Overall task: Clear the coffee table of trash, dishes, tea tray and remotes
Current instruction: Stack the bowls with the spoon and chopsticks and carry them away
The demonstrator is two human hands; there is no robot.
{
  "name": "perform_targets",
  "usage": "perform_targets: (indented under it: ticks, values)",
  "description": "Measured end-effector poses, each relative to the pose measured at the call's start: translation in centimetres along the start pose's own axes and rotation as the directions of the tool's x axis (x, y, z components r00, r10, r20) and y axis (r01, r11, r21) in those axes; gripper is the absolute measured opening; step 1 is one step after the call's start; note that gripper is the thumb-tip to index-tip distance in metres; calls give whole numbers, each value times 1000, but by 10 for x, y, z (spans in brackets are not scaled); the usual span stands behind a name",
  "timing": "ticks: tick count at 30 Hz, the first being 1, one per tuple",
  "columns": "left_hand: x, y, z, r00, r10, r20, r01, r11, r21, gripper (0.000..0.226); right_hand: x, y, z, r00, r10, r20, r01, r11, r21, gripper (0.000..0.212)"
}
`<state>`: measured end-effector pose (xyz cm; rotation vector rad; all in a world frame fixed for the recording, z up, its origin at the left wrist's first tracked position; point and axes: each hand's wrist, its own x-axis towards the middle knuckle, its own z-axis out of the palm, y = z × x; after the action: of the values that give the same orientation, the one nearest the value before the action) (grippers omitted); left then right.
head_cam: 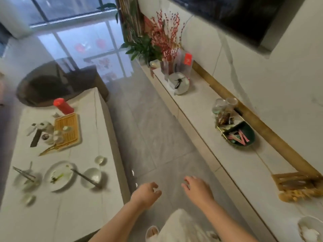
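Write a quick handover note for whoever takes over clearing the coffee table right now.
Left hand and right hand: both empty, fingers loosely curled, held over the floor between the white coffee table and the long white TV cabinet.
On the table: wooden slatted tea tray with small cups beside the red cylindrical canister; round white plate with food scraps; clear glass bowl with chopsticks across it; another small bowl with chopsticks at the left edge.
Done: nothing visibly cleared.
Left: the dishes, tea tray, trash; the image is too blurred to identify any remotes.
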<state>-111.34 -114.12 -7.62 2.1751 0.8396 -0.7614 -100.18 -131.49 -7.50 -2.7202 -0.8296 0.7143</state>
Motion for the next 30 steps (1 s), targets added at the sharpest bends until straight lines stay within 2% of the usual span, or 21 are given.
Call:
perform_targets:
  ticks: [7, 11, 16, 23, 27, 30]
  values:
    - [-46, -126, -36, 973, -164, -163, 121, 962, -243, 36, 10, -122, 28, 980, -178, 90, 180, 983, -16, 34]
    - [-58, -170, -37, 935, -298, -193, 210, 902, -376, 42, 17, -177, 39, 943, -289, 165, 301, 953, -46, 36]
    - [-60, -188, -31, 896, -414, -158, 277, 802, -530, 45, 39, -222, 46, 884, -398, 246, 426, 902, -69, 34]
    - [-56, -189, -37, 816, -563, -131, 318, 626, -712, 45, 89, -265, 67, 733, -536, 419, 613, 787, -64, 35]
    - [-55, -199, -45, 767, -633, -102, 355, 551, -755, 44, 114, -296, 82, 671, -543, 505, 655, 754, -59, 37]
    - [-56, -209, -55, 755, -650, -89, 359, 524, -772, 44, 121, -319, 87, 664, -522, 535, 650, 757, -69, 37]
